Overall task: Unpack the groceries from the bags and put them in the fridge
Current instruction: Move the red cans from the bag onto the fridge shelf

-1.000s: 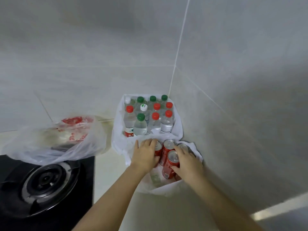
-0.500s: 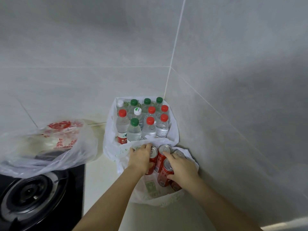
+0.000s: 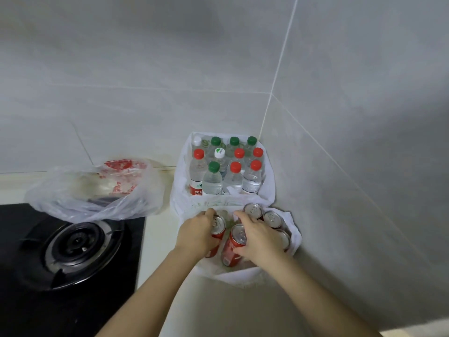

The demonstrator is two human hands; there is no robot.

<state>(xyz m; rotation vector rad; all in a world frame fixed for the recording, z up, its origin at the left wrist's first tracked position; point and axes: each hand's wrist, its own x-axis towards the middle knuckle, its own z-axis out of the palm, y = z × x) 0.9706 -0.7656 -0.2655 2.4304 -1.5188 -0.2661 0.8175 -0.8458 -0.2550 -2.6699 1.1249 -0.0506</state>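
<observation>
Hidden or unclear: the lower bodies of the water bottles (image 3: pixel 213 181) sit behind the wall of the bottle bag (image 3: pixel 268 193); the half-hidden can (image 3: pixel 284 239) at 3 o'clock of the right grip shows only part of its top; the contents of the clear bag (image 3: pixel 97 205) cannot be made out through the crumpled film, only red print; the gas burner (image 3: pixel 80 244) sits on a black hob cut off at the frame's 9 and 6 o'clock edges
Left grip (image 3: pixel 198 235): fingers curled round the left can (image 3: pixel 218 227), a red can standing upright; fingertips hidden behind it
Right grip (image 3: pixel 261 239): thumb pressed on the side of the front can (image 3: pixel 235 244), fingers curled over its far side, clasping it; back of the hand covers the cans beneath
Other cans: two silver tops, the back can (image 3: pixel 253 210) at 12 o'clock and the side can (image 3: pixel 272 218) at 1 o'clock of the right grip
Can bag (image 3: pixel 230 276): white, open, holding all the cans; on the tabletop (image 3: pixel 158 239) in the corner of the tiled wall (image 3: pixel 145 69); touching the bottle bag, which stands at its 12 o'clock
Water bottles: upright, packed close; green, red and white caps
Clear bag: at 9 o'clock of the bottle bag, partly over the hob
</observation>
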